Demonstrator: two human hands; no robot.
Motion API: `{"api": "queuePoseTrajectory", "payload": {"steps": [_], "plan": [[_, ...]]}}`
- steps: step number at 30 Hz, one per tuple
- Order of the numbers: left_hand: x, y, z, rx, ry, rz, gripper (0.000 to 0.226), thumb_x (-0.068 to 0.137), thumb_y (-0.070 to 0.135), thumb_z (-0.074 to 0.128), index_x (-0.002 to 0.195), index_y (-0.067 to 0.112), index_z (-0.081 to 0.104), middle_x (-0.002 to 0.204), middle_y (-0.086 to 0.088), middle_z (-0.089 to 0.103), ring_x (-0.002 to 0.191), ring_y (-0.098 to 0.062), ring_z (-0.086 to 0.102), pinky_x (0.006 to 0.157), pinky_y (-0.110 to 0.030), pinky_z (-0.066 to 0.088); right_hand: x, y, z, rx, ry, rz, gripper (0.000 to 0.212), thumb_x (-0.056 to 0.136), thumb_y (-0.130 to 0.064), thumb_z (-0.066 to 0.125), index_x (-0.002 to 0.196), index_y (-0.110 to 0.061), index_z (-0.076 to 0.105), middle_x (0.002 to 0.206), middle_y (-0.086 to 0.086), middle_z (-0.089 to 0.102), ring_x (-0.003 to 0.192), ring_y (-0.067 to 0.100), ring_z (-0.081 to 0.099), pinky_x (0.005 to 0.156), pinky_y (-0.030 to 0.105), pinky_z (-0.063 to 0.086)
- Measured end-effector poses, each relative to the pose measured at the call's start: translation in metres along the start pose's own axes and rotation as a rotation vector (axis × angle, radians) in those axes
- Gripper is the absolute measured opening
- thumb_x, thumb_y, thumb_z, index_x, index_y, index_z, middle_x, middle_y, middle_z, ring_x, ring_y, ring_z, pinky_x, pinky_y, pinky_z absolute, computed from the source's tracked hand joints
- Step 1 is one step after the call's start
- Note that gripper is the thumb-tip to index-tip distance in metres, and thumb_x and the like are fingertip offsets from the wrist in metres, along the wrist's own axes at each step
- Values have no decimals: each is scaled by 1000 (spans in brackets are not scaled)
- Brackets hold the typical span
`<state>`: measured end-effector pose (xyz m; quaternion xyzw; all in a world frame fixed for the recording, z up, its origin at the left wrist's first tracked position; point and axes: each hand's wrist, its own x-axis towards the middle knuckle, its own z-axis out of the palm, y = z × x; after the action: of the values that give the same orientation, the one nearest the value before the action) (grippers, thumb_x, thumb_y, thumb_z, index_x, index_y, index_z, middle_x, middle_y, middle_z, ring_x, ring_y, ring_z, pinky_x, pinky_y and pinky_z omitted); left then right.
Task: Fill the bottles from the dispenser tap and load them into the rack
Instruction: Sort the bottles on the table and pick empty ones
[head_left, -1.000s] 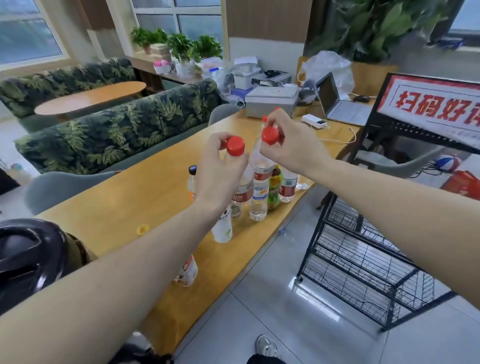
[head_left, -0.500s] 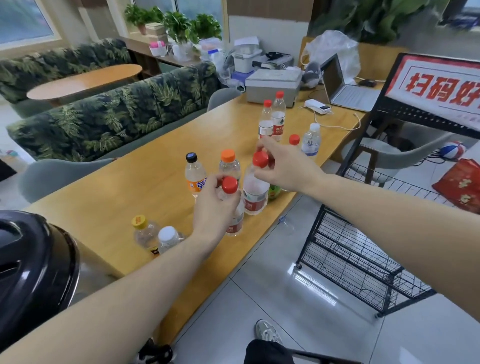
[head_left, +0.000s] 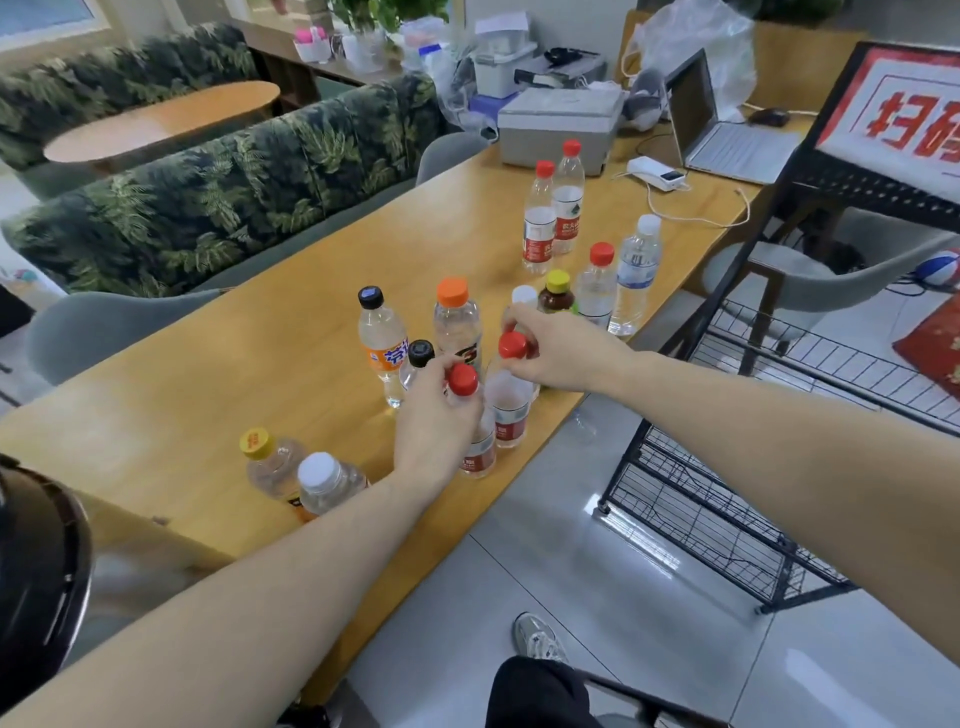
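Observation:
Two red-capped clear bottles stand at the near edge of the wooden table (head_left: 171, 415). My left hand (head_left: 434, 426) grips the neck of the nearer bottle (head_left: 480, 452) just under its cap. My right hand (head_left: 558, 348) pinches the neck of the second bottle (head_left: 511, 415) beside it. Both bottles rest on the tabletop. Several other capped bottles stand around them, among them an orange-capped one (head_left: 457, 322) and a Fanta bottle (head_left: 383, 348). The black wire rack (head_left: 717, 525) stands on the floor to the right, its lower shelves bare.
A black rounded object (head_left: 36, 582) sits at the lower left. A grey box (head_left: 558, 130), a laptop (head_left: 711, 124) and a cable lie at the table's far end. Grey chairs (head_left: 104, 327) and a leaf-patterned sofa line the far side. My shoe (head_left: 535, 636) is on the tiled floor.
Both hands have come down from chest height with the two red-capped bottles, which now stand on the table edge. The view has tilted downward.

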<state>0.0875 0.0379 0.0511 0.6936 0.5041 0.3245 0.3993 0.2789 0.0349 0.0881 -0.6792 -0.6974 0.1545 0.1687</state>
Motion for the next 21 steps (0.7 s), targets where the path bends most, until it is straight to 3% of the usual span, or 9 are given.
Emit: {"api": "queuePoseTrajectory", "payload": {"steps": [3, 7, 10, 16, 21], "plan": [[3, 3, 3, 34, -5, 16, 30, 90, 25, 61, 96, 53, 49, 100, 33, 55, 90, -20, 67, 81, -47, 57, 3, 7, 3, 4, -43, 23, 29, 89, -35, 58, 113, -25, 46, 76, -1, 63, 73, 21, 62, 72, 43, 55], [10, 4, 3, 90, 8, 36, 34, 88, 20, 60, 110, 44, 52, 107, 15, 55, 96, -13, 61, 84, -44, 55, 9, 8, -1, -4, -59, 22, 34, 90, -37, 60, 119, -24, 47, 79, 0, 62, 74, 21, 62, 71, 41, 55], [14, 7, 2, 102, 6, 54, 38, 87, 19, 63, 109, 45, 46, 106, 18, 49, 95, -10, 59, 83, -43, 55, 12, 7, -4, -6, -65, 20, 42, 90, -34, 61, 127, -21, 45, 76, -1, 61, 71, 17, 60, 67, 39, 54], [19, 16, 1, 53, -1, 68, 48, 83, 31, 70, 127, 35, 52, 114, 19, 49, 90, -24, 67, 76, -49, 59, 13, 6, -13, 2, -68, 34, 55, 87, -40, 68, 133, -22, 42, 74, -1, 63, 71, 14, 61, 66, 34, 52], [43, 44, -4, 46, 19, 93, 35, 89, 27, 60, 124, 28, 56, 115, 10, 52, 98, -17, 61, 76, -45, 57, 11, 7, -31, -44, 36, 63, 47, 94, -51, 55, 130, -23, 45, 75, 1, 67, 75, 18, 63, 70, 39, 54]]}}
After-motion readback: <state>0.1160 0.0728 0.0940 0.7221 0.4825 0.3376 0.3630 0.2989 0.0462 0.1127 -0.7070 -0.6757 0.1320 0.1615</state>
